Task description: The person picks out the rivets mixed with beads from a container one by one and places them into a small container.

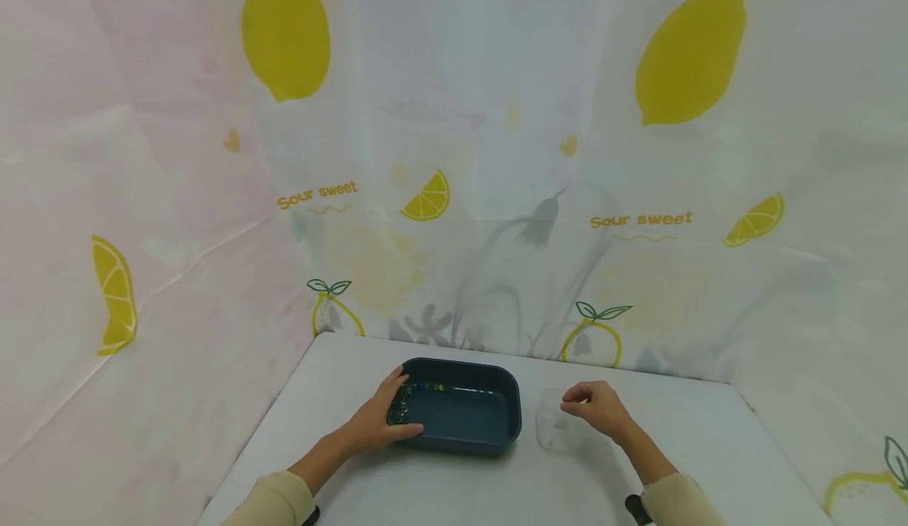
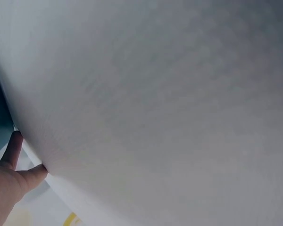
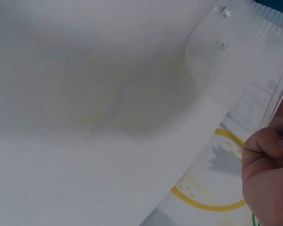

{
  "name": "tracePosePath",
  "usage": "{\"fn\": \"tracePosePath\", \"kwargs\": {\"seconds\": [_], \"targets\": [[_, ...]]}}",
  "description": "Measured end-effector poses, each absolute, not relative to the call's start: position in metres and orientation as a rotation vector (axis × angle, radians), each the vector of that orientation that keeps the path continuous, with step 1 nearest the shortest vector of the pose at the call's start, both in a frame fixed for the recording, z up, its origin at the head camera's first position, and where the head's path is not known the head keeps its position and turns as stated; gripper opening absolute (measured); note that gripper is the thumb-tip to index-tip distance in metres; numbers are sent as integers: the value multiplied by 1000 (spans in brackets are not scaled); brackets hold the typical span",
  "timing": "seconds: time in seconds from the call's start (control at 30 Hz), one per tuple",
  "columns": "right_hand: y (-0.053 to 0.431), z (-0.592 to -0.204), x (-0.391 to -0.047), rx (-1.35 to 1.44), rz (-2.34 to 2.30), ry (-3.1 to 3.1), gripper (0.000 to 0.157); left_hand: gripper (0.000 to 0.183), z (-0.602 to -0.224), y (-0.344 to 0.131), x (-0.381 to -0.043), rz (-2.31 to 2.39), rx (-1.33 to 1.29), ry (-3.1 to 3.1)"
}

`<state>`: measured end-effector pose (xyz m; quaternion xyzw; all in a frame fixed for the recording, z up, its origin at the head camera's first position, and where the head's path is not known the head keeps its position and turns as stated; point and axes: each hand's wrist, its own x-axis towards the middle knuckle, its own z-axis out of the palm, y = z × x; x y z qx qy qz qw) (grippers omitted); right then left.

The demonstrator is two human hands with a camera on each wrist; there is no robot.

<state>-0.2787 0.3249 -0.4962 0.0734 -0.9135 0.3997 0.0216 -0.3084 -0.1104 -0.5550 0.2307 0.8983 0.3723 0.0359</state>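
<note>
A deep dark blue rectangular dish (image 1: 464, 442) stands on the table, with several small greenish glass marbles (image 1: 433, 387) along its left end and back wall. My left hand (image 1: 372, 423) grips the left end, thumb along the front rim and fingers at the back left corner. To the right of the dish is a clear plastic box (image 1: 549, 431), holding several small clear beads (image 3: 221, 45). My right hand (image 1: 596, 406) is over the box's right side, thumb and forefinger drawn together. Whether something small lies between those fingertips I cannot tell.
The white table (image 1: 426, 494) ends at the back against a hanging cloth (image 1: 482, 195) printed with lemons. More of this cloth hangs at the left and right. A dark band (image 1: 638, 509) shows at the right sleeve.
</note>
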Motion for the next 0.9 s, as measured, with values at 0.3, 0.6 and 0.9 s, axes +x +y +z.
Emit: {"fn": "tracePosePath", "kwargs": {"seconds": [0.3,0.6,0.9], "targets": [[322,-494,-278,223,1199,-2834,11,101,-556,-111,-308,1141,701,2776],[318,-494,-275,205,1197,-2850,9,105,-557,-111,-309,1128,687,2774],[317,-494,-276,198,1154,-2852,5,104,-555,-112,-308,1127,698,2761]]}}
